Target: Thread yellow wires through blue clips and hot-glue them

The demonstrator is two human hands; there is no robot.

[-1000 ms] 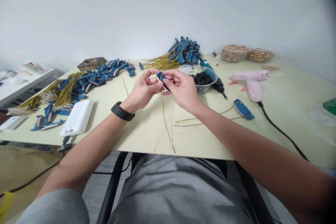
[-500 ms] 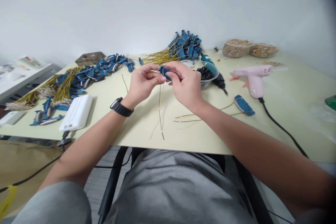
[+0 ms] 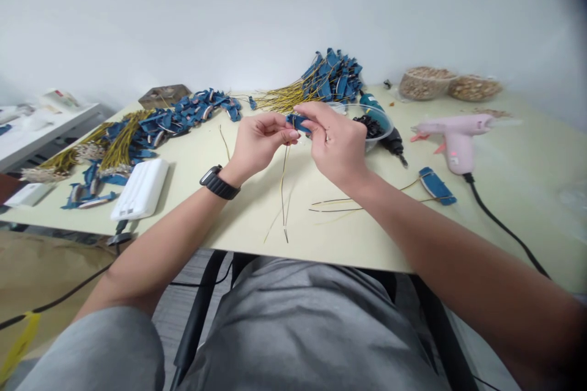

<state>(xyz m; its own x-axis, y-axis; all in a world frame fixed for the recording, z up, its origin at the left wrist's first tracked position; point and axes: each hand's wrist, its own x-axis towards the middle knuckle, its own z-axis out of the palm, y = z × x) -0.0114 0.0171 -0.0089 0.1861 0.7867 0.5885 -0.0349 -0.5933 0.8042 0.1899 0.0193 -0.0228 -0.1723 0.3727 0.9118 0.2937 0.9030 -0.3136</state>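
Observation:
A small blue piece (image 3: 300,124) is held up between my two hands, above the middle of the table. My left hand (image 3: 261,142) pinches its left end between thumb and fingers. On the right end, my right hand (image 3: 337,139) is closed, index finger along the top edge. From the piece hang thin yellow wires (image 3: 283,186) with dark tips, reaching down toward the table's front edge. Another blue piece (image 3: 438,187), with two wires running left from it, lies on the table beyond my right forearm. My fingers hide part of the held piece.
A pink glue gun (image 3: 458,134) with a black cord stands at right. A clear bowl of black bits (image 3: 389,128) sits behind my right hand. Blue pieces with yellow wires (image 3: 332,76) are heaped at the back; more lie left, near a white power bank (image 3: 140,189).
The view has turned slightly left, so everything appears shifted right. My right-hand fingers have straightened along the blue piece, and the left hand still pinches it.

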